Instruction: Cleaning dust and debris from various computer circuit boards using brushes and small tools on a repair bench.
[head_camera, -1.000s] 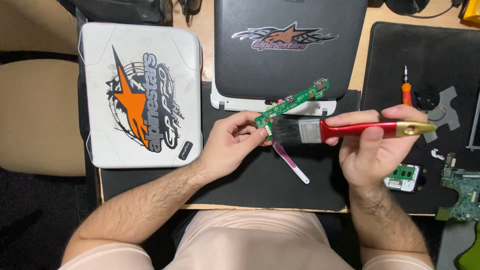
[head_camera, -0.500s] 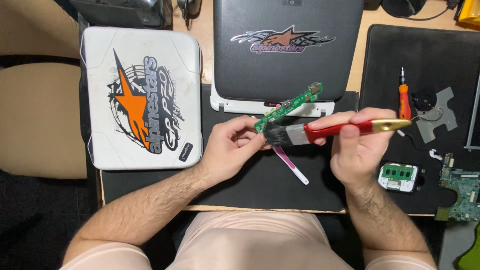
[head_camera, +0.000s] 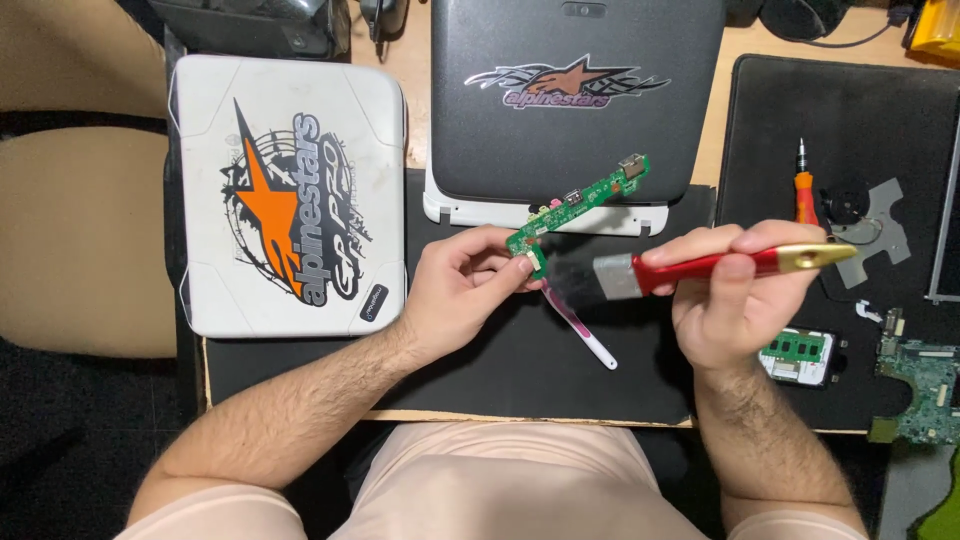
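Currently the left hand (head_camera: 462, 290) pinches the lower end of a narrow green circuit board (head_camera: 580, 203) between thumb and fingertips, holding it clear of the desk so that it slants up and to the right, its far end over the front edge of the dark grey laptop (head_camera: 575, 100). Small connectors sit along the board's upper face (their type cannot be made out). The right hand (head_camera: 735, 300) is closed around the red handle of a flat paintbrush (head_camera: 700, 268), with a metal ferrule and a gold-coloured tip pointing right; the dark bristles point left and meet the board just beside the left fingertips. Whether the bristles press on the board or merely brush its edge cannot be told.

Beneath the two hands a pink and white toothbrush (head_camera: 582, 322) lies on the black work mat (head_camera: 480, 380), angled down to the right. A white laptop with a large orange and black sticker (head_camera: 288, 195) rests closed at the left, just beside the dark one. On the second black mat (head_camera: 860, 110) to the right lie an orange-handled screwdriver (head_camera: 803, 188), a small black fan on a grey bracket (head_camera: 860, 205), a green memory module (head_camera: 797, 354) close to the right wrist, and part of a larger green board (head_camera: 915, 380) at the frame's edge.
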